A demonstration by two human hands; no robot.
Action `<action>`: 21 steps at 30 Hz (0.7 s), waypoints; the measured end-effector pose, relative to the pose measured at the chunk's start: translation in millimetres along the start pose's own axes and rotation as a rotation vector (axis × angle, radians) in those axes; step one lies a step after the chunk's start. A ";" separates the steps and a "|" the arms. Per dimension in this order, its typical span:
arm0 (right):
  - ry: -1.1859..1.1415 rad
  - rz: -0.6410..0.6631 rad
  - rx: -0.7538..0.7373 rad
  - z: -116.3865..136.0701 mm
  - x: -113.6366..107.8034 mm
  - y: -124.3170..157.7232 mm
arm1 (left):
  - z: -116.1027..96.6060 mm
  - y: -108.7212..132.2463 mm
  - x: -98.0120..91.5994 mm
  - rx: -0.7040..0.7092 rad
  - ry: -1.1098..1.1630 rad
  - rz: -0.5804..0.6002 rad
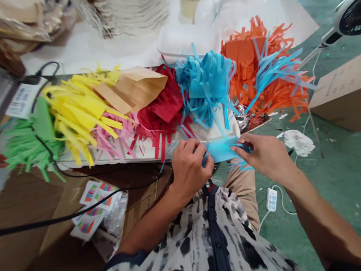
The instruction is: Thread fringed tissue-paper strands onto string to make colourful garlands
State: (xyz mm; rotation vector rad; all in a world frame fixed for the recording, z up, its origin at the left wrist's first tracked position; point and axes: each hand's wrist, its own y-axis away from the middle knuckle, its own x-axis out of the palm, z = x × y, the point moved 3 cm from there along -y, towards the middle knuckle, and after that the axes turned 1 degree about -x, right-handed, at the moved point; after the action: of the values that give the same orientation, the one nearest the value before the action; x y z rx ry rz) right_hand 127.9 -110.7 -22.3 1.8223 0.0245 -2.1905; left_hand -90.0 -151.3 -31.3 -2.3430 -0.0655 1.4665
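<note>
Between my hands, at the table's front edge, is a light blue tissue paper tassel (pixel 223 149) with a flat middle and cut strips at the ends. My left hand (pixel 192 162) grips its left end with curled fingers. The right end is pinched by my right hand (pixel 263 152). Just beyond lies a pile of blue fringed paper (pixel 205 80). Left of it are red fringed paper (pixel 163 102), a tan paper sheet (pixel 134 88), pink strips (pixel 115 136), yellow fringed paper (pixel 78 110) and green fringed paper (pixel 34 139). Orange fringed paper (pixel 243 58) lies to the right, with blue strips across it.
A tape roll (pixel 188 8) and a stack of white paper (pixel 133 8) stand at the back. A black cable (pixel 78 214) crosses the left side. At right are a fan (pixel 355 13), a cardboard box (pixel 351 90) and a power strip (pixel 271 199) on the green floor.
</note>
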 end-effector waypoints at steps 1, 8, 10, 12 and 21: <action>-0.004 0.003 0.011 -0.7 -0.8 -0.3 | 0.5 0.8 0.0 -0.002 0.006 0.003; 0.063 0.109 0.026 4.5 -4.5 -12.1 | 2.4 1.6 0.4 -0.030 -0.018 0.011; 0.062 0.135 0.032 5.0 -3.9 -15.2 | 3.1 -0.1 1.2 -0.029 -0.040 0.014; 0.058 0.144 0.042 4.6 -3.2 -16.9 | 4.3 -2.2 2.0 -0.028 -0.063 0.015; 0.067 0.110 0.036 4.2 -1.8 -19.3 | 7.1 -5.2 2.5 -0.057 -0.078 0.033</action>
State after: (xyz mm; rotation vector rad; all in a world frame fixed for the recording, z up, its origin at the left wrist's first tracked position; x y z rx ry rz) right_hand 119.6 -92.7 -23.0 1.8693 -0.0993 -2.0678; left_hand -94.3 -143.8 -34.5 -2.3415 -0.0912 1.5912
